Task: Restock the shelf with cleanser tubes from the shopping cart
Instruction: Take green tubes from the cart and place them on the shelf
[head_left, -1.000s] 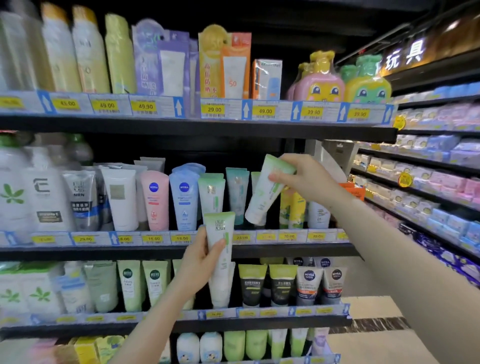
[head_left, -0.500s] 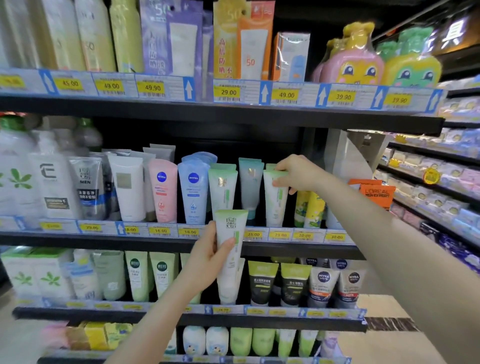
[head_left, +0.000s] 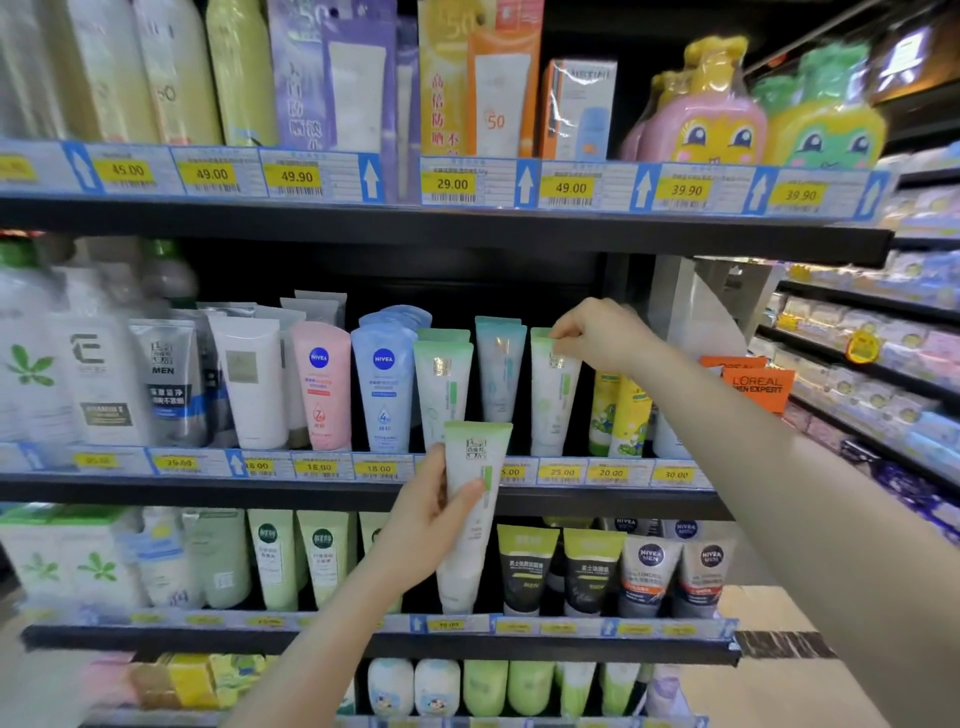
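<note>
My left hand (head_left: 421, 525) grips a white cleanser tube with a green top (head_left: 470, 514), holding it upright in front of the middle shelf's price strip (head_left: 561, 473). My right hand (head_left: 602, 338) pinches the green top edge of a matching tube (head_left: 551, 400) that stands upright on the middle shelf, between a teal-topped tube (head_left: 500, 371) and yellow tubes (head_left: 621, 415). Another matching green-topped tube (head_left: 441, 389) stands to the left. The shopping cart is out of view.
The middle shelf also holds Nivea tubes (head_left: 382, 384), a white tube (head_left: 252, 382) and bottles at the left. The shelf above (head_left: 467, 228) overhangs closely. The lower shelf carries black-and-green tubes (head_left: 527, 569). An orange sign (head_left: 756, 387) juts out at the right.
My right hand has brought its tube from a tilt in the air down to stand upright on the middle shelf. My left hand keeps its tube in about the same place.
</note>
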